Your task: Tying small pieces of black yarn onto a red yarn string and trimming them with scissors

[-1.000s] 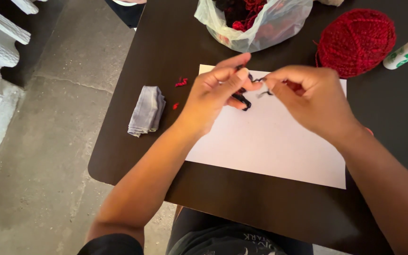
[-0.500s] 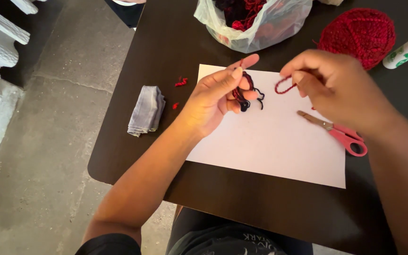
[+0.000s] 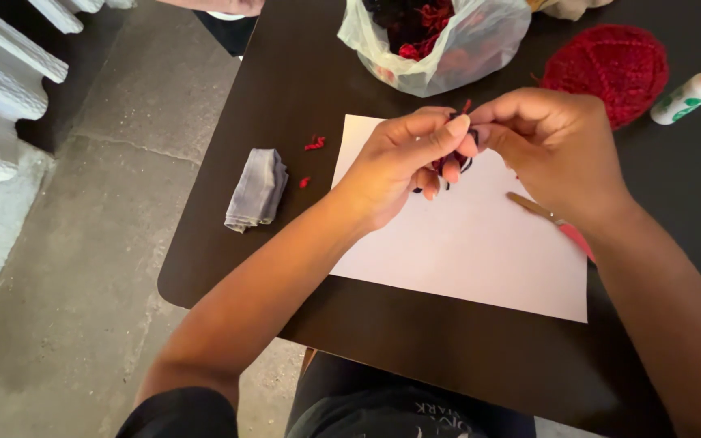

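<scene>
Both hands point(image 3: 480, 154) pinch a small red-and-black yarn tuft point(image 3: 450, 165).

Soft daylight, pretty bright, no hard glare. My white paper point(image 3: 464, 251) looks brightest & the dark table point(image 3: 302, 73) shows a pale shine near the top. My hands drop only faint shadows on the paper. Pic is mostly sharp; my 2 hands look a bit blurry at the fingertips.
</scene>
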